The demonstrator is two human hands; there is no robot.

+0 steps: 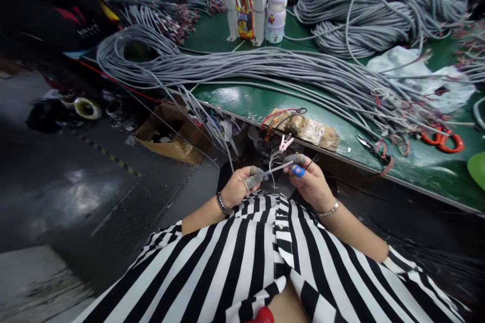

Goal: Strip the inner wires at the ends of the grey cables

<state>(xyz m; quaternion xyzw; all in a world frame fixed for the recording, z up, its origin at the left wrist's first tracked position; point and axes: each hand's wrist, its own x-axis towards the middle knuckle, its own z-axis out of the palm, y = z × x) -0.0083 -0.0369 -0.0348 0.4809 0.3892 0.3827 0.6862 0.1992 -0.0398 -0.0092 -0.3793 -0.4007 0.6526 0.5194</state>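
Observation:
Between my two hands runs the end of a grey cable (278,168), held in front of my striped shirt. My left hand (242,183), with grey covers on the thumb and finger, pinches the cable. Close to the cable's tip, the fingers of my right hand (308,181) are closed on it; they wear grey finger covers and a blue wrap. A thin dark piece sticks out beside the right fingers, too small to name. Fine pale strands hang just beyond the cable. Behind them, pink clips (285,143) sit at the table edge.
A long bundle of grey cables (242,65) lies across the green table (235,96). Pliers (367,144) and red-handled scissors (443,139) rest at the right. A taped block (310,128) sits at the edge. A bottle (276,15) stands behind; a cardboard box (170,144) is below left.

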